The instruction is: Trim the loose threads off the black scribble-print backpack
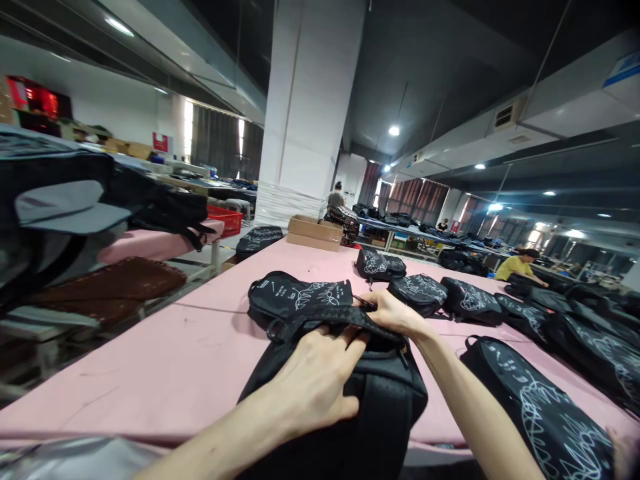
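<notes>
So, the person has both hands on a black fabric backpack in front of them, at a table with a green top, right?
Not quite: the head view shows a pink tabletop, not green. The left hand and right hand are indeed on the black fabric backpack.

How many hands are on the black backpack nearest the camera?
2. The left hand is at the top of the black backpack, and the right hand is beyond it, at the backpack's far edge. Some fingertips are hidden.
</notes>
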`<state>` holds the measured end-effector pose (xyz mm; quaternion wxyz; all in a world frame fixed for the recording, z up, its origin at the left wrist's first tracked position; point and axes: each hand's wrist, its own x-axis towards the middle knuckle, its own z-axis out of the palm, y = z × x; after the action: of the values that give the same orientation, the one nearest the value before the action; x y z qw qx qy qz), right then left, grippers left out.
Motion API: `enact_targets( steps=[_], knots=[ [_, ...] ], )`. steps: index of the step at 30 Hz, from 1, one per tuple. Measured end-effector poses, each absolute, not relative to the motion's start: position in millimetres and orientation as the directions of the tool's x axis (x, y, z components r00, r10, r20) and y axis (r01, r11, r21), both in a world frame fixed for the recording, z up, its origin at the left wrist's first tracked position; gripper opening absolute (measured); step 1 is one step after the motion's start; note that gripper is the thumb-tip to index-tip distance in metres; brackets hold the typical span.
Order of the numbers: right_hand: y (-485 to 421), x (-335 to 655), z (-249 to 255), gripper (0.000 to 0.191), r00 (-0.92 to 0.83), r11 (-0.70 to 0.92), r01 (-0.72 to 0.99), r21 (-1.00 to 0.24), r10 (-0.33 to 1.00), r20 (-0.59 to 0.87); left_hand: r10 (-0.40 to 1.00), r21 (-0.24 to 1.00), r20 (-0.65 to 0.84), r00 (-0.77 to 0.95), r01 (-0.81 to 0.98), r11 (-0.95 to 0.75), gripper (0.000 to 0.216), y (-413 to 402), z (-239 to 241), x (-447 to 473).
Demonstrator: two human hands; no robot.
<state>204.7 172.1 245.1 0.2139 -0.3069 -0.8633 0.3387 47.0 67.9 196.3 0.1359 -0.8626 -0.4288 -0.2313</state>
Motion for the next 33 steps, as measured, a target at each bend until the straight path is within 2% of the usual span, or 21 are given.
enact_targets(
  steps=[3,5,8,12,18,19,21,23,24,26,29,33],
  knots=[
    [177.4,198.1,233.5,0.029,-0.620,0.521,0.389,-0.760,0.758,0.203,0.466,-0.153,0.726,0.506,0.779,-0.607,0.048,55.8,178.5,44.0],
    [183.1,196.7,227.6,0.034,-0.508,0.490,0.413,-0.768,0.824,0.252,0.363,-0.179,0.803,0.474,0.771,-0.611,0.044,47.9,171.4,42.7],
    [192.6,195.0,224.0,0.038,-0.439,0.462,0.444,-0.768,0.859,0.263,0.362,-0.119,0.809,0.463,0.732,-0.671,0.035,41.1,170.8,42.0],
    [199.3,191.7,224.5,0.038,-0.446,0.393,0.467,-0.792,0.878,0.172,0.397,-0.028,0.796,0.456,0.684,-0.729,0.028,39.0,174.8,42.5],
    [201.1,192.1,224.2,0.039,-0.435,0.343,0.430,-0.835,0.889,0.141,0.372,0.047,0.834,0.408,0.619,-0.784,0.032,44.7,181.0,31.6],
    [201.7,193.2,224.4,0.039,-0.428,0.336,0.438,-0.834,0.894,0.135,0.376,0.101,0.864,0.335,0.616,-0.781,0.029,50.8,184.0,25.7],
    [202.6,195.6,225.3,0.039,-0.412,0.332,0.460,-0.824,0.901,0.134,0.490,0.331,0.865,0.106,0.615,-0.716,0.019,69.0,191.5,11.3],
    [202.6,197.2,226.5,0.039,-0.401,0.336,0.471,-0.816,0.905,0.141,0.692,0.595,0.719,-0.057,0.564,-0.572,0.017,91.3,198.9,-3.1],
    [201.9,197.5,227.0,0.038,-0.396,0.337,0.469,-0.816,0.906,0.147,0.783,0.680,0.620,-0.050,0.532,-0.504,0.022,101.7,201.7,-8.8],
    [199.4,197.3,227.3,0.036,-0.388,0.329,0.460,-0.825,0.910,0.147,0.875,0.750,0.480,0.059,0.489,-0.445,0.030,116.7,204.7,-15.6],
    [194.4,196.0,226.2,0.037,-0.371,0.331,0.442,-0.834,0.914,0.167,0.845,0.715,0.508,0.170,0.463,-0.523,0.033,119.8,202.5,-15.6],
    [187.7,193.9,223.9,0.045,-0.320,0.397,0.452,-0.799,0.908,0.270,0.675,0.459,0.653,0.344,0.529,-0.714,0.029,101.8,196.6,-11.4]
  ],
)
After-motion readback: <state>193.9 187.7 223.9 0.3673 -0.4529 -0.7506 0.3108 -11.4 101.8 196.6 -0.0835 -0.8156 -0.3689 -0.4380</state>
